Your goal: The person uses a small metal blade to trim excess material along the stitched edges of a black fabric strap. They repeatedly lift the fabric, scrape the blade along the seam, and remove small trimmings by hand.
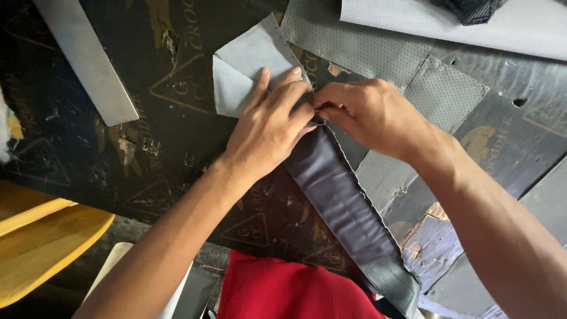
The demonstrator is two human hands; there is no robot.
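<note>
Head camera looks straight down on our two hands, which meet near the upper middle of the frame over a dark, scuffed work table (pixel 88 159). Our left hand (pixel 269 133) lies flat with its fingers spread, pressing down on a folded grey material piece (pixel 248 65) where that piece meets a long dark leather strip (pixel 342 207). Our right hand (pixel 369 115) comes in from the right with its fingertips curled and pinched shut on the top end of the strip, just beside the fingertips of the left hand; the two hands touch or nearly touch there. The left hand grips nothing that we can see; it only presses with the palm and fingers.

The strip runs from the meeting point of the hands down to the lower right of the frame, folded lengthwise, with a pale stitched or perforated edge along its right side. The grey piece lies at the upper middle, one corner folded over.

A grey perforated sheet (pixel 437 94) lies under the right hand and spreads toward the upper right. A pale flat bar (pixel 88 59) lies slanted at the upper left. A yellow object (pixel 41 242) sits at the lower left edge, and red cloth (pixel 289 289) shows at the bottom middle.
</note>
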